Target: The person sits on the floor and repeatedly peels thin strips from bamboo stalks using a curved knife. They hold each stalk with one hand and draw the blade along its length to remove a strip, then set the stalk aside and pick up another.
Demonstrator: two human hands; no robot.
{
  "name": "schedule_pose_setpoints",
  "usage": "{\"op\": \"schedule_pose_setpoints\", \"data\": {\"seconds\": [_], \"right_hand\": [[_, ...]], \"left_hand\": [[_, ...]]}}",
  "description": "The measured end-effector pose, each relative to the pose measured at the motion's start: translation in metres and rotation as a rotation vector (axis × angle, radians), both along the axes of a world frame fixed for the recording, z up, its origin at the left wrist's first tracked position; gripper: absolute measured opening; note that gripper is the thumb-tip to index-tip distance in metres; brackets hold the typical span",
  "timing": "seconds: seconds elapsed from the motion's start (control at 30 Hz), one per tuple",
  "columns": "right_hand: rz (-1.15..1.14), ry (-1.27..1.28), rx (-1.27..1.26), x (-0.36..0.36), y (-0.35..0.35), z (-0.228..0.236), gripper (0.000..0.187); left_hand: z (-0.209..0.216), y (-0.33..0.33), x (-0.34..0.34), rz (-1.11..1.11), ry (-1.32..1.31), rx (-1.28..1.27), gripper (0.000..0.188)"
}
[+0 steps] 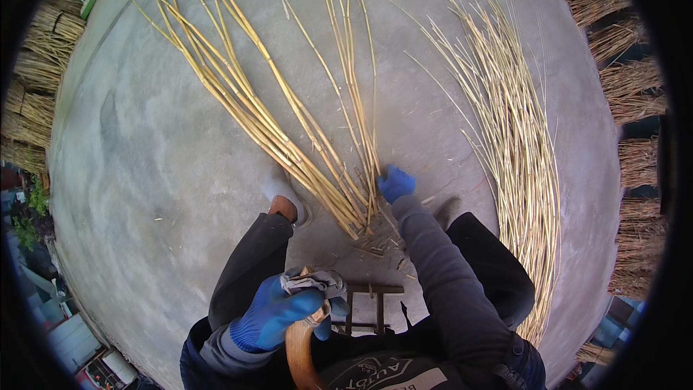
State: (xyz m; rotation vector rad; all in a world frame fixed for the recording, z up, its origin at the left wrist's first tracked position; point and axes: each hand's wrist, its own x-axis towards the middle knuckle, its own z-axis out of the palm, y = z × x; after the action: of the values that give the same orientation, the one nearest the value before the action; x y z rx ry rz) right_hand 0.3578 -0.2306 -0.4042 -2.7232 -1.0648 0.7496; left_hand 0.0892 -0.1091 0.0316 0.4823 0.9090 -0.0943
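Observation:
My left hand (278, 310), in a blue work glove, is closed around a curved wooden handle (299, 354) near my lap. Grey cloth (314, 283) is wrapped about its upper end; the tool's working part cannot be made out. Farther forward, my blue-gloved right hand (395, 184) reaches down with curled fingers to the lower part of a sparse group of thin dry stalks (352, 87). It appears to grip one or more of them at their right edge. Left of these, thicker yellow stalks (249, 112) lie fanned out, their butt ends gathered between my feet.
A large heap of thin stalks (523, 144) lies along my right side. Stalk bundles stand along the right edge (635, 166) and left edge (36, 79). A small wooden frame (375, 290) is between my legs, with short broken pieces (372, 247) on the concrete floor (166, 166).

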Motion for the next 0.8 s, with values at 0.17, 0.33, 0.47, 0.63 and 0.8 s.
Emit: {"op": "schedule_pose_setpoints", "data": {"seconds": [0.17, 0.33, 0.47, 0.63, 0.8], "right_hand": [[0.014, -0.012, -0.076, -0.016, -0.007, 0.002, 0.043], [0.017, -0.017, -0.062, -0.024, -0.008, -0.021, 0.038], [0.022, 0.079, 0.012, -0.021, -0.006, -0.022, 0.031], [0.034, 0.159, -0.020, -0.008, -0.012, 0.024, 0.026], [-0.008, 0.363, 0.076, 0.010, -0.026, 0.100, 0.031]], "left_hand": [[0.008, -0.008, 0.002, -0.011, -0.053, 0.029, 0.045], [0.002, -0.005, -0.007, 0.013, -0.056, 0.004, 0.038], [-0.003, 0.001, -0.009, -0.014, -0.106, 0.032, 0.036], [0.006, 0.000, -0.005, 0.058, -0.036, 0.046, 0.041], [0.009, -0.005, -0.008, 0.067, -0.141, 0.223, 0.047]]}}
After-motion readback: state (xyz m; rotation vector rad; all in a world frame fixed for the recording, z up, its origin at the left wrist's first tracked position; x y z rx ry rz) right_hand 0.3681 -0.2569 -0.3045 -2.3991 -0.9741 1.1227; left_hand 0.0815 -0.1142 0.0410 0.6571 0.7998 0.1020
